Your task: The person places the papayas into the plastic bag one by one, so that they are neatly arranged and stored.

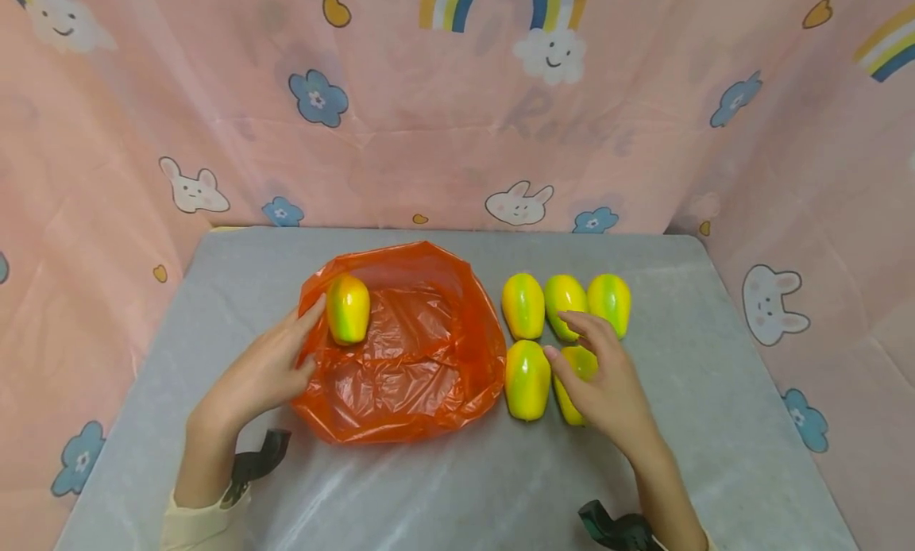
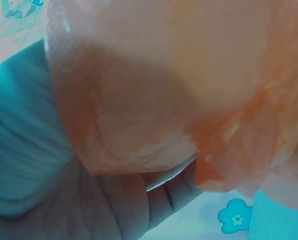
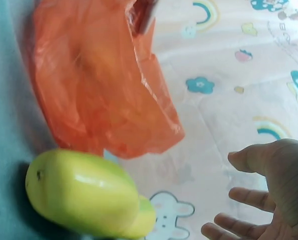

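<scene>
the orange plastic bag (image 1: 486,360) sits mouth-up on the counter (image 1: 750,440), and one yellow-green fruit (image 1: 349,309) is inside it, close to its left wall. the left hand (image 1: 268,368) is at that same wall from outside; its fingers lie fairly straight, spread from the thumb and touching the film, with no clear pinch on it. the right hand (image 1: 604,376) is to the right of the bag, fingers spread and holding nothing, over a second fruit (image 1: 582,362); whether a fingertip touches it is hard to tell. just beside the bag's right wall lies another fruit (image 1: 527,380), and a far row of three fruits (image 1: 523,306) lies off the bag's far right side.

the weak spot seems to be the bag itself: its film looks thin and soft, so if the left fingers only lean on the wall, that side could sag inward over the mouth, or the whole bag could slide. a fruit brought in low from the right could catch the rim and fold it down. the fruits look smooth and glossy, so a fingertip grip might slip, and a rounded one let go could roll. because they sit so close together, closing the spread right fingers round one could knock its neighbours, pushing the nearest into the bag's wall and denting it.
</scene>
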Demonstrator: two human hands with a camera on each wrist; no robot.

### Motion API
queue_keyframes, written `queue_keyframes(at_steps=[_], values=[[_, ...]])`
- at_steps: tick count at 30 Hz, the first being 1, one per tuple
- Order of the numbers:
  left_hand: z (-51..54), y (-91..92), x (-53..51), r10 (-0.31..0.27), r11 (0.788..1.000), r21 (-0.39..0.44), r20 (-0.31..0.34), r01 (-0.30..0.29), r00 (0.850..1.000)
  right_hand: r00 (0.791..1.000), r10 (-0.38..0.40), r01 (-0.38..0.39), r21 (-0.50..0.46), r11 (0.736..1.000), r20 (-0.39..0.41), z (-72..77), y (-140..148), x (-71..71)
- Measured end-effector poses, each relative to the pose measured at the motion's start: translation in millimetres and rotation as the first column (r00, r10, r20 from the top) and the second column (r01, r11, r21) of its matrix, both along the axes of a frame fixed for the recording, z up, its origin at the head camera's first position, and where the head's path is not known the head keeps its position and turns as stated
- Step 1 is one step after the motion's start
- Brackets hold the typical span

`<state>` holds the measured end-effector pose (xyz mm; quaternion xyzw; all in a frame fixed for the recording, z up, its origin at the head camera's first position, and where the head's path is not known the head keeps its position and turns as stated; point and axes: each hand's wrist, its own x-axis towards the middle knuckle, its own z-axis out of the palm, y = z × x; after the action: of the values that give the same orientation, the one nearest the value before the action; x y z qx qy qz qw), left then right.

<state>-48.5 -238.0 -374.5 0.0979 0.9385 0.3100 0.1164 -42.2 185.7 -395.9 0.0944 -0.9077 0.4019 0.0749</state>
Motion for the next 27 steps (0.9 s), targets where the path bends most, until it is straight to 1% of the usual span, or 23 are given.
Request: queue_keyframes(at_steps=[5,11,15,21,27], values=[[-1.1,-0.6,0.6,0.0,1.0,0.007,-0.008,0.0,1.0,1.0,-0.016,0.015,0.025,1.0,0.008,-7.1,17,1.5],[-1.1,-1.2,1.2,-0.007,1.0,0.008,-0.02,0.007,1.0,0.998,-0.029,0.027,0.045,0.999,0.055,-15.9,38,6.2],[-0.8,-1.4,0.8,-0.009,1.0,0.016,-0.026,0.009,1.0,0.997,-0.035,0.031,0.061,0.998,0.066,-22.7,48,9.5],[0.6,-0.8,0.2,-0.009,1.0,0.019,-0.022,0.01,1.0,0.996,-0.008,0.004,0.05,0.999,0.087,-35.0,52,12.7],[-0.3,-0.6,0.7,-0.015,1.0,0.017,-0.03,0.016,0.999,0.989,-0.008,-0.004,0.081,0.997,0.148,-44.1,51,13.7]])
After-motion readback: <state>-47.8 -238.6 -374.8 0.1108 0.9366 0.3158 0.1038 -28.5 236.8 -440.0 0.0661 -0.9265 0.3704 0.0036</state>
